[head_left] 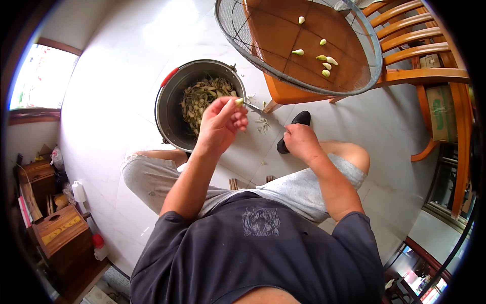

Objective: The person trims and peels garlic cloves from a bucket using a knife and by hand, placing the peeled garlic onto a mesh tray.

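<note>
My left hand (221,121) pinches a small pale-green scallion-like bulb (239,102) over the right edge of a metal bucket (167,109). In my right hand (302,143) is a knife (271,119), its blade pointing up and left with the tip close to the bulb. Inside the bucket lies a heap of bulbs with roots and stems (200,99). A round mesh sieve (374,76) rests on a wooden chair at the upper right. Several trimmed white and green bulbs (326,66) are scattered in it.
Trimmings (263,123) lie on the tiled floor beside the bucket, near a black shoe (302,118). The wooden chair (283,92) has a slatted back. A cardboard box (441,114) stands at the right. Small wooden cabinets (61,228) line the left side.
</note>
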The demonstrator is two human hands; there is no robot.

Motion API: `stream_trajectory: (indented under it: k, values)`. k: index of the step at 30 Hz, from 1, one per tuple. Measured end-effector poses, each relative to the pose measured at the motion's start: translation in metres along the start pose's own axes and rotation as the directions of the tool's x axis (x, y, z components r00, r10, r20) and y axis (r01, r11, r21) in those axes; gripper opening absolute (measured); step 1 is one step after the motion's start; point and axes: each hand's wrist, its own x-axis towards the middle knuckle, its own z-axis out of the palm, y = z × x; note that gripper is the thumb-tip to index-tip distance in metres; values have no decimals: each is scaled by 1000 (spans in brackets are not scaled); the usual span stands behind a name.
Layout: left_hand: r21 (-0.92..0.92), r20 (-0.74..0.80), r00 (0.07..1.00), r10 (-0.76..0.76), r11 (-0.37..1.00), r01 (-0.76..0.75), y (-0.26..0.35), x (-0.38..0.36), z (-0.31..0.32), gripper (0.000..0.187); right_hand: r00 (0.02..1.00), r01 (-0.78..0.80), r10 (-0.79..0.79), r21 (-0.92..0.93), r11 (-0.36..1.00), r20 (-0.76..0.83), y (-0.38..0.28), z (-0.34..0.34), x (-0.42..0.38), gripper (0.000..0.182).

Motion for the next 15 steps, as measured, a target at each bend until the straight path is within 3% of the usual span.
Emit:
stream_trajectory:
  k: [1,2,3,5,9,12,13,15]
  values:
    - [113,35,998,47,992,-50,13,2,19,14,999,18,-18,9,1000,27,0,1,1,25]
    - [379,62,990,124,915,-138,28,6,42,16,998,37,-38,18,999,58,-1,1,2,26]
    - [611,104,977,188,763,-212,43,14,65,18,996,67,-68,27,997,60,-3,2,2,25]
    - [843,323,905,278,352,-408,59,37,98,17,990,120,-122,44,992,69,-6,4,1,24]
    - [795,604,782,156,-180,-579,47,105,117,18,984,158,-162,50,986,80,-4,13,-1,25]
    - [827,561,811,165,-162,-539,55,114,119,20,985,129,-133,46,991,106,-7,7,0,26]
    - [854,498,810,310,-11,-521,60,109,112,21,988,88,-93,47,995,125,-9,2,-1,26]
    - [954,242,920,309,97,-283,90,93,92,25,992,43,-49,54,998,117,-9,0,-1,27]
